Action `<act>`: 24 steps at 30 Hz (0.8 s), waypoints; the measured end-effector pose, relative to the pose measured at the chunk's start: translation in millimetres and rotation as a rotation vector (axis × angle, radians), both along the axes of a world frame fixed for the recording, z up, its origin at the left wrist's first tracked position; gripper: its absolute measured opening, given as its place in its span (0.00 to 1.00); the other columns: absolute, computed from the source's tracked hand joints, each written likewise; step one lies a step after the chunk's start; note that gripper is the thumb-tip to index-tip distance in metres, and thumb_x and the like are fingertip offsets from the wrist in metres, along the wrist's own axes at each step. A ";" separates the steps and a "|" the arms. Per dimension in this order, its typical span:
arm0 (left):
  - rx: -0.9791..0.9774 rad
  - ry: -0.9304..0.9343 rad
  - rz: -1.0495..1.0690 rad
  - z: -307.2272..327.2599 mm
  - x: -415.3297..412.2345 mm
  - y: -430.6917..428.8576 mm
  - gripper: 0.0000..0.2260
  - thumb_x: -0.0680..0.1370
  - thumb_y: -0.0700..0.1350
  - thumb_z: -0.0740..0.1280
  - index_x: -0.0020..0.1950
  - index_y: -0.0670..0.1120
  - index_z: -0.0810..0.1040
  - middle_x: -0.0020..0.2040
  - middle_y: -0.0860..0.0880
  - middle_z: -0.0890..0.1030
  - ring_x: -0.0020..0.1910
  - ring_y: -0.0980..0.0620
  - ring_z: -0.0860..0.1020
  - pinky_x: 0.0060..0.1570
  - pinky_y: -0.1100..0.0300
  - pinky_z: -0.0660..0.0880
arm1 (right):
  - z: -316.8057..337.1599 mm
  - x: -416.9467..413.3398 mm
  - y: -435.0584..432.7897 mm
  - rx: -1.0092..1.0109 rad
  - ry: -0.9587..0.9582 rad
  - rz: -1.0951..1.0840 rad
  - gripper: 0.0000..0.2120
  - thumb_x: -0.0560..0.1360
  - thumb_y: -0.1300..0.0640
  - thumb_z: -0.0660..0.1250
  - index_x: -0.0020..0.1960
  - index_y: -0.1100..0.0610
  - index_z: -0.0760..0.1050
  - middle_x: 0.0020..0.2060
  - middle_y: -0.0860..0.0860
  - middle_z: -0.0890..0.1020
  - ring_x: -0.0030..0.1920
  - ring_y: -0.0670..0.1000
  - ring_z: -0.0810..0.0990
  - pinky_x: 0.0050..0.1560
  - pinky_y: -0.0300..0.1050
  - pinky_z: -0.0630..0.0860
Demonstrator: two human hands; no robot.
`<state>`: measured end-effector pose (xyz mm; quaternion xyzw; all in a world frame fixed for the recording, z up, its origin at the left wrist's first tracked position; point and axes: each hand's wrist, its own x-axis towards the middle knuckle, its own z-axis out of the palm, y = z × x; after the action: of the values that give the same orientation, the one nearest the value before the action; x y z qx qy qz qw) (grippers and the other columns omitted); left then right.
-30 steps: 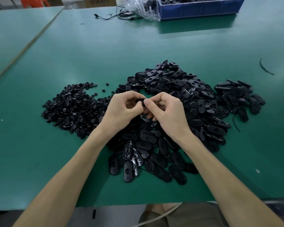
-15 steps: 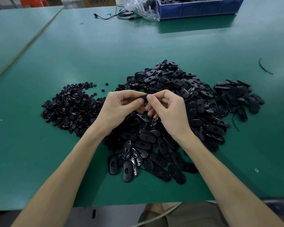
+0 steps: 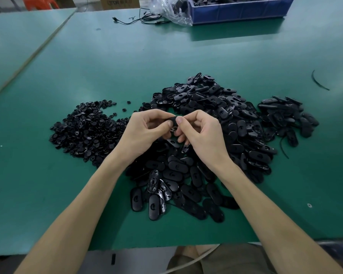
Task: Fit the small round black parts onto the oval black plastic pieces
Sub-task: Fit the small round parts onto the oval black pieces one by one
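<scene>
My left hand [image 3: 145, 131] and my right hand [image 3: 202, 133] meet above the middle of the table, both pinching one oval black plastic piece [image 3: 172, 122] between thumbs and fingertips. Most of that piece is hidden by my fingers, and I cannot tell whether a round part sits on it. A heap of small round black parts [image 3: 87, 131] lies to the left. A large heap of oval black pieces [image 3: 216, 119] spreads under and behind my hands. A smaller heap of oval pieces [image 3: 285, 117] lies at the right.
A blue bin [image 3: 238, 10] holding black parts stands at the far edge, with a clear plastic bag [image 3: 170, 10] and black cables [image 3: 135, 19] beside it. A thin black strip [image 3: 318, 81] lies far right. The green table [image 3: 166, 56] ends just in front of me.
Both hands stayed together over the heap, with the thumbs shifting slightly on the held oval piece. The heaps have not moved.
</scene>
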<state>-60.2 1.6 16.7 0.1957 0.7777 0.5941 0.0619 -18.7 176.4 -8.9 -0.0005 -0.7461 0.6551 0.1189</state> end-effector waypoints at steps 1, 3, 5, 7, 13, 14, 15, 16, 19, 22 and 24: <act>0.001 0.001 -0.002 -0.3 -0.6 -0.4 0.07 0.80 0.33 0.70 0.56 0.40 0.84 0.40 0.51 0.86 0.37 0.56 0.83 0.44 0.66 0.79 | -0.1 -0.1 0.3 -0.003 0.003 0.001 0.07 0.82 0.55 0.71 0.50 0.59 0.81 0.36 0.52 0.87 0.34 0.50 0.85 0.34 0.40 0.77; 0.005 0.005 -0.006 -0.9 -1.2 -0.8 0.07 0.81 0.34 0.69 0.57 0.39 0.84 0.40 0.50 0.86 0.38 0.54 0.83 0.44 0.64 0.80 | -0.2 -0.5 0.7 -0.005 0.010 0.004 0.07 0.83 0.56 0.70 0.51 0.59 0.81 0.37 0.51 0.87 0.34 0.50 0.85 0.34 0.40 0.77; 0.009 0.023 0.004 -1.0 -0.7 0.2 0.07 0.81 0.34 0.69 0.57 0.39 0.83 0.41 0.47 0.85 0.39 0.52 0.83 0.44 0.60 0.81 | -0.2 -0.9 0.3 -0.002 0.012 0.005 0.06 0.83 0.56 0.69 0.51 0.58 0.81 0.37 0.51 0.87 0.34 0.50 0.85 0.34 0.41 0.77; 0.017 0.044 0.043 0.2 -0.7 2.4 0.06 0.81 0.34 0.69 0.56 0.39 0.83 0.40 0.47 0.85 0.38 0.52 0.83 0.42 0.59 0.81 | 0.3 -1.1 -0.2 -0.001 0.011 -0.002 0.05 0.84 0.57 0.68 0.53 0.56 0.81 0.38 0.51 0.87 0.34 0.50 0.85 0.35 0.41 0.77; -0.058 0.193 0.153 27.1 -10.8 18.8 0.05 0.81 0.40 0.71 0.54 0.50 0.82 0.48 0.47 0.85 0.46 0.47 0.84 0.49 0.52 0.82 | -1.7 -2.7 0.0 0.072 0.014 0.010 0.03 0.83 0.58 0.68 0.56 0.53 0.80 0.40 0.47 0.87 0.38 0.45 0.85 0.41 0.36 0.78; -0.071 0.215 0.149 33.8 -13.0 24.4 0.06 0.81 0.40 0.71 0.53 0.51 0.81 0.49 0.47 0.85 0.47 0.47 0.84 0.50 0.51 0.82 | -1.6 -2.2 -0.4 0.086 0.006 0.023 0.03 0.83 0.58 0.69 0.56 0.53 0.80 0.39 0.46 0.87 0.38 0.45 0.85 0.42 0.36 0.79; -0.074 0.226 0.127 39.8 -14.7 31.3 0.06 0.81 0.39 0.71 0.52 0.50 0.81 0.47 0.48 0.85 0.45 0.48 0.84 0.49 0.51 0.82 | -1.3 -1.6 -0.6 0.095 -0.004 0.035 0.03 0.83 0.58 0.69 0.55 0.53 0.80 0.39 0.47 0.87 0.38 0.45 0.85 0.43 0.38 0.80; -0.076 0.228 0.088 45.4 -16.1 39.6 0.05 0.81 0.38 0.70 0.52 0.49 0.81 0.44 0.49 0.84 0.42 0.50 0.84 0.47 0.52 0.82 | -0.8 -1.0 -0.9 0.093 -0.013 0.046 0.03 0.83 0.58 0.69 0.54 0.53 0.80 0.38 0.47 0.86 0.38 0.46 0.85 0.44 0.40 0.81; -0.110 0.204 -0.070 56.7 -19.8 73.5 0.04 0.80 0.36 0.71 0.53 0.43 0.82 0.40 0.51 0.84 0.36 0.55 0.83 0.42 0.60 0.80 | 2.4 -0.7 -2.1 0.085 -0.030 0.045 0.03 0.82 0.60 0.68 0.50 0.56 0.80 0.35 0.47 0.85 0.35 0.46 0.83 0.40 0.35 0.76; -0.160 0.168 -0.194 59.9 -20.4 112.9 0.07 0.79 0.34 0.71 0.56 0.39 0.80 0.43 0.46 0.86 0.38 0.52 0.85 0.42 0.61 0.80 | 1.9 -4.2 0.1 0.254 -0.117 0.043 0.10 0.79 0.62 0.66 0.40 0.53 0.79 0.27 0.42 0.81 0.32 0.39 0.80 0.34 0.30 0.68; -0.182 0.169 -0.247 59.3 -18.8 137.2 0.07 0.78 0.33 0.71 0.56 0.38 0.80 0.42 0.44 0.86 0.38 0.51 0.84 0.45 0.57 0.82 | 0.5 -2.7 1.7 0.309 -0.143 0.065 0.15 0.79 0.65 0.66 0.36 0.52 0.74 0.26 0.40 0.76 0.30 0.40 0.74 0.33 0.31 0.65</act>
<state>-78.9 138.8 76.0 0.3325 0.8009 0.4904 0.0862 -21.4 178.1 -8.3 -0.0046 -0.8440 0.5345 0.0431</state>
